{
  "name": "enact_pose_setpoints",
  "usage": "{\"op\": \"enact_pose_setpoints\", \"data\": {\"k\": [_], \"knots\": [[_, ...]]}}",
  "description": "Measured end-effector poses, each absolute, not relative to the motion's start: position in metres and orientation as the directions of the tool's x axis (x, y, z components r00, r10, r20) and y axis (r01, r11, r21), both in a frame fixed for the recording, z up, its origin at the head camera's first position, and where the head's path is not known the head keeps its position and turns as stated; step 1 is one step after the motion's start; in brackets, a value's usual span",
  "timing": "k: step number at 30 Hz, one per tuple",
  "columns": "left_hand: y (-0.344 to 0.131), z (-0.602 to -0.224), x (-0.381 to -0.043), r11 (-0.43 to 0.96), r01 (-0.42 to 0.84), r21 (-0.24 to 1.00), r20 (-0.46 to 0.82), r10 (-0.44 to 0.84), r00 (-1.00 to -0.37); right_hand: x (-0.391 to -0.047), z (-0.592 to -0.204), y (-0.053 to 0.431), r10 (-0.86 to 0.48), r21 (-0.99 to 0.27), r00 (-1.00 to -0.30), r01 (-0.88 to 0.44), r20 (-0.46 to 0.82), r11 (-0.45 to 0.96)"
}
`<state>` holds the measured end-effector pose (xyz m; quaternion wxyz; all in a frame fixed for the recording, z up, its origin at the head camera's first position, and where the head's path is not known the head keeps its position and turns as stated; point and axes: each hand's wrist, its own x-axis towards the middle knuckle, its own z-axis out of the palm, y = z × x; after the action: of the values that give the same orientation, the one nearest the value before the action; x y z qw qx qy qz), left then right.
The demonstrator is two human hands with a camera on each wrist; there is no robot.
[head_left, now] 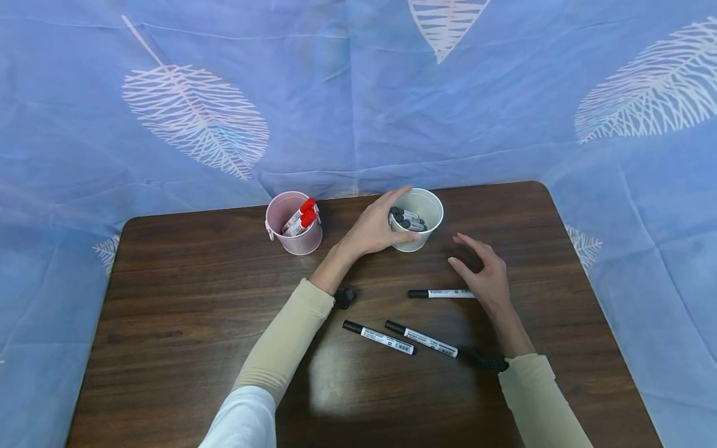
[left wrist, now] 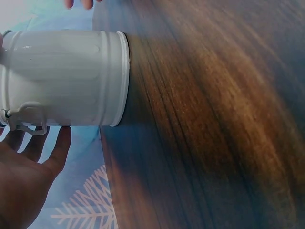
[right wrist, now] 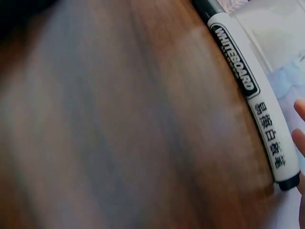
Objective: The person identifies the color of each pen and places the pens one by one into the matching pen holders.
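Observation:
My left hand [head_left: 376,225] grips the side of a small white metal bucket [head_left: 413,241], thumb near its front and fingers round the back. Inside the bucket lie several black-capped markers [head_left: 411,220]. In the left wrist view the bucket [left wrist: 62,76] shows its side and a wire handle. My right hand [head_left: 488,278] is held to the right of the bucket, thumb and fingers spread with nothing between them. Below it lies a black-capped whiteboard marker [head_left: 448,294], one end hidden by the hand. The right wrist view shows this marker [right wrist: 257,109] close up, with printed lettering.
Two more black-capped markers, a left one [head_left: 386,340] and a right one [head_left: 428,343], lie slanted on the dark wooden table [head_left: 196,323]. A pink bucket [head_left: 302,244] with red-capped markers [head_left: 302,218] stands at the back left. Blue leaf-patterned cloth [head_left: 313,93] hangs behind the table.

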<state>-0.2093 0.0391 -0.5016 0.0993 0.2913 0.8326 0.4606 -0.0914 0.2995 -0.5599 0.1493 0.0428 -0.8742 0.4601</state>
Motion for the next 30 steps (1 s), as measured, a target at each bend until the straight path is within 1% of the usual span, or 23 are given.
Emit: {"op": "enact_pose_setpoints", "data": {"k": [3, 8, 12, 21, 27, 30], "knots": [[0.039, -0.503, -0.210, 0.413, 0.394, 0.821, 0.102, 0.573, -0.813, -0.088, -0.560, 0.303, 0.046, -0.791, -0.957, -0.207, 0.285, 0.576], [0.039, -0.503, -0.210, 0.418, 0.394, 0.818, 0.098, 0.573, -0.814, -0.078, -0.558, 0.310, 0.016, -0.769, -0.978, -0.153, 0.208, 0.621], [0.039, -0.502, -0.210, 0.429, 0.394, 0.813, 0.095, 0.570, -0.816, -0.071, -0.558, 0.317, -0.021, -0.763, -0.986, -0.143, 0.168, 0.630], [0.040, -0.501, -0.210, 0.429, 0.375, 0.822, 0.083, 0.562, -0.823, -0.055, -0.563, 0.332, -0.114, -0.736, -0.982, -0.188, 0.150, 0.651], [0.041, -0.502, -0.210, 0.430, 0.353, 0.831, 0.070, 0.549, -0.833, -0.049, -0.565, 0.341, -0.185, -0.661, -0.972, -0.233, 0.144, 0.713], [0.041, -0.503, -0.210, 0.433, 0.351, 0.830, 0.070, 0.543, -0.837, -0.047, -0.566, 0.342, -0.196, -0.633, -0.970, -0.242, 0.144, 0.736]]}}
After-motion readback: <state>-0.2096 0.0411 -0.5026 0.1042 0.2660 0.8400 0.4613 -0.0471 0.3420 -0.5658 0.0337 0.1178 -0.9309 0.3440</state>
